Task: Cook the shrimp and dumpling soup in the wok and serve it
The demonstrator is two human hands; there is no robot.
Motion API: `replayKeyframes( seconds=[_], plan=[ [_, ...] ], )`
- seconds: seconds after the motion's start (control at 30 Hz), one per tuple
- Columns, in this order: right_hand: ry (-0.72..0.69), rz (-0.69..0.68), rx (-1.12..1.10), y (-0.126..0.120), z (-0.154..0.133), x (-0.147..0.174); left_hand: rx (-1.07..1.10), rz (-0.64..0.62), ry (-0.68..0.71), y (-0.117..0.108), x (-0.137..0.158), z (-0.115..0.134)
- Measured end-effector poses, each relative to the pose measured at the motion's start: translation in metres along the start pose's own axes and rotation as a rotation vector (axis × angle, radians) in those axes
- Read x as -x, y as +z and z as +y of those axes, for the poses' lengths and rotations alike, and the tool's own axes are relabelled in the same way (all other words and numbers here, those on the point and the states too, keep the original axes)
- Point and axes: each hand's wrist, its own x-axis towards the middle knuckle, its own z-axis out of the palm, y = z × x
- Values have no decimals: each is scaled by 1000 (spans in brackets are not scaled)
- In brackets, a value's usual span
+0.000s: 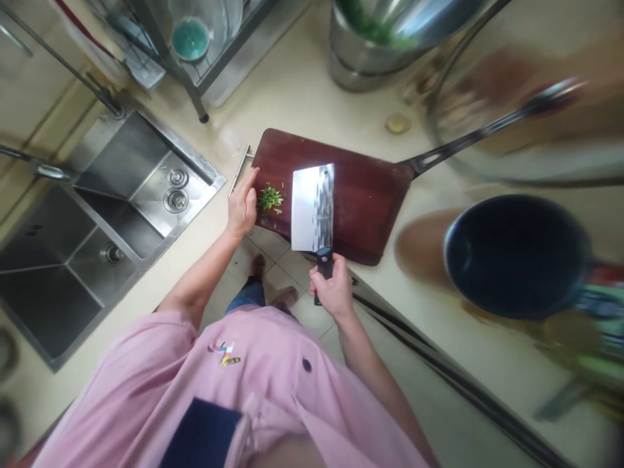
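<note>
My right hand (pixel 334 286) is wrapped round the black handle of a cleaver (pixel 312 207), whose broad shiny blade lies over the middle of a dark red cutting board (pixel 368 208). At the board's left end, my left hand (pixel 242 203) rests with its fingers stretched out along the edge, beside a metal side handle (pixel 240 170). A small heap of chopped green vegetable (pixel 270 199) lies on the board just right of that hand, apart from the blade. The board's near edge overhangs the counter.
A steel double sink (pixel 146 195) is at the left, with a dish rack (pixel 219 58) behind it. Metal bowls (pixel 358 62) holding greens stand at the back. On the right are a dark pot (pixel 517 257) and a long-handled utensil (pixel 487 127), on the counter (pixel 292 97).
</note>
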Motion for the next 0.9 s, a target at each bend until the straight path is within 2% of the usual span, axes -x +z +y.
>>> replayKeyframes(
  seconds=[0.23, 0.57, 0.7, 0.8, 0.9],
  plan=[
    [25, 13, 145, 12, 5, -8, -81, 118, -147, 16, 9, -15],
    [-19, -129, 231, 47, 12, -15, -52, 109, -200, 26, 5, -13],
    [-1, -169, 216, 62, 12, -14, 50, 109, -247, 21, 3, -11],
    [6, -183, 181, 68, 12, -13, 148, 180, -294, 10, 5, -11],
    [12, -191, 159, 69, 14, -13, 132, 174, -319, 2, 13, -9]
  ],
)
